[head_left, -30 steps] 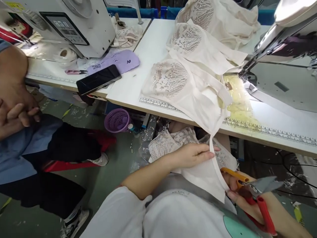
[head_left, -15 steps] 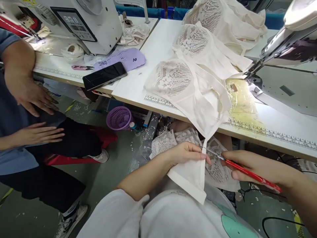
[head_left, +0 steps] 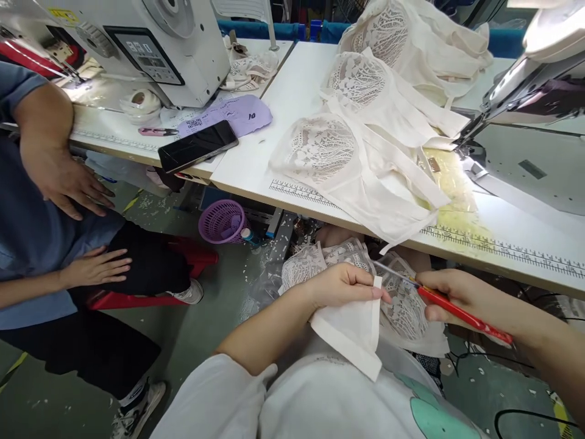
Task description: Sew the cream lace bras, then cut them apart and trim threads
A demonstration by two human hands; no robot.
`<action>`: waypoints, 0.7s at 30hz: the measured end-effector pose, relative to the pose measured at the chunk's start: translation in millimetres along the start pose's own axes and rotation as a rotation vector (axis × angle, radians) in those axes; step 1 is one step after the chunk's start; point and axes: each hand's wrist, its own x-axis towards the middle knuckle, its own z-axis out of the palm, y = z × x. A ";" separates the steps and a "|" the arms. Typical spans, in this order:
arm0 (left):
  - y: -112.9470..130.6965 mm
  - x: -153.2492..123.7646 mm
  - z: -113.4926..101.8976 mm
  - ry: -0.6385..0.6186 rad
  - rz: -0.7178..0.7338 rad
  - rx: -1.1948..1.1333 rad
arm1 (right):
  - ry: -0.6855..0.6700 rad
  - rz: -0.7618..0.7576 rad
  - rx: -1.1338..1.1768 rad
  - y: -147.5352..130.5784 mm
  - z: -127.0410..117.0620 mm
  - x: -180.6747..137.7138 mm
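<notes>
My left hand pinches the upper corner of a cream fabric piece, a bra wing by its shape, which hangs over my lap. In my right hand are red-handled scissors, their blades pointing left toward the pinched corner. A cream lace bra lies on the table just beyond, its cut-looking end hanging over the front edge, apart from the piece in my left hand. Under my hands, more lace bra pieces rest near my lap.
More lace bras trail back across the table. A sewing machine stands at right, another machine at left. A phone lies by purple paper. A purple basket is below; a seated person is at left.
The fabric strip between my left hand and the bra on the table has parted at the scissors. The bra's end has sprung back onto the table edge.
</notes>
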 end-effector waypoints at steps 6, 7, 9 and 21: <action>5.1 13.2 26.1 0.278 0.491 0.432 | 0.357 -0.149 0.620 11.9 47.7 1.7; 2.9 17.0 29.9 0.315 0.580 0.511 | 0.387 -0.145 0.674 12.8 55.5 1.7; -2.8 24.2 35.4 0.361 0.744 0.675 | 0.421 -0.150 0.722 14.3 67.3 0.1; -3.5 35.4 43.5 0.261 0.747 0.845 | 0.656 -0.143 0.370 13.4 61.0 -31.3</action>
